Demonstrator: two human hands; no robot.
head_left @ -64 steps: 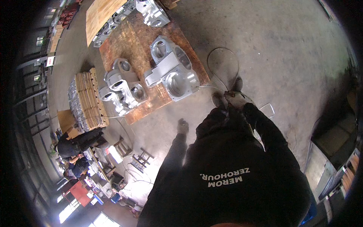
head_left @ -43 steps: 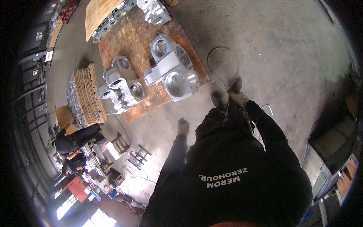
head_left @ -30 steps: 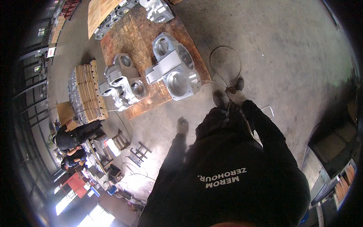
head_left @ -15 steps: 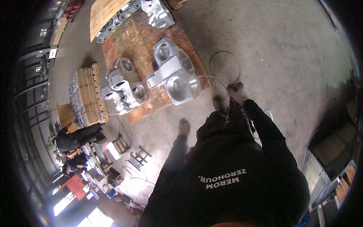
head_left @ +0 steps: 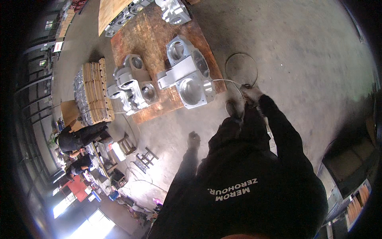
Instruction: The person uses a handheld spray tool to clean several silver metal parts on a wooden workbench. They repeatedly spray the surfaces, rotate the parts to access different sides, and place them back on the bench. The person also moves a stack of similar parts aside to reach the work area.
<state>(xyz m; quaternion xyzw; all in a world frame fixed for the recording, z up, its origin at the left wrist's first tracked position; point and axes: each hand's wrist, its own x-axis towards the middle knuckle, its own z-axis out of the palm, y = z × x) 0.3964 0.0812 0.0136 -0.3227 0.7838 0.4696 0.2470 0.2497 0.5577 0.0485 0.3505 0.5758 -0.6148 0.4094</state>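
A cable (head_left: pixel 227 80) at our right hand (head_left: pixel 252 94) leads left toward the metal casting (head_left: pixel 185 67), lengthwise away — our left hand (head_left: pixel 193 140) hangs apart; we cannot tell either grip.

Head view: from the person's head, the left of two cameras side by side, looking steeply down over the chest.
Sweatshirt (head_left: pixel 238 167): nearest the lens, seen from above, large at the near right of centre.
Hands: left hand (head_left: pixel 193 139) and right hand (head_left: pixel 251 94) both inside the view, beyond the sweatshirt.
Table (head_left: pixel 145 36): ahead and to the left, seen from above, its far end cut by the upper rim.
Floor (head_left: pixel 294 59): faced from above, wide on the right.
Windows (head_left: pixel 93 225): at the left rim, small, with the wall leaning.
Lens: wide fisheye, straight edges bending, corners dark.
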